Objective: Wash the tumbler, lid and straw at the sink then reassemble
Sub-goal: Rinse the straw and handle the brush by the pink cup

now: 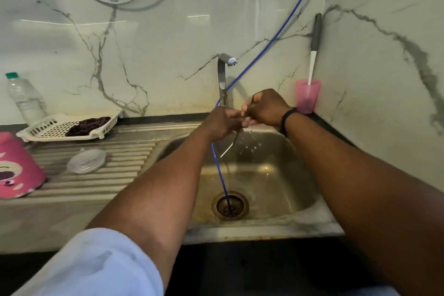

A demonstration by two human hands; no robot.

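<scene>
Both hands over sink [300,190]: L hand [219,125] & R hand [266,109] grip clamped on straw [230,145], lower end hanging below.

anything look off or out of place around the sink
Yes. A blue tube runs down from the wall, past the tap, straight into the sink drain. Loose cables hang on the wall above. The sink basin looks stained brown around the drain.
</scene>
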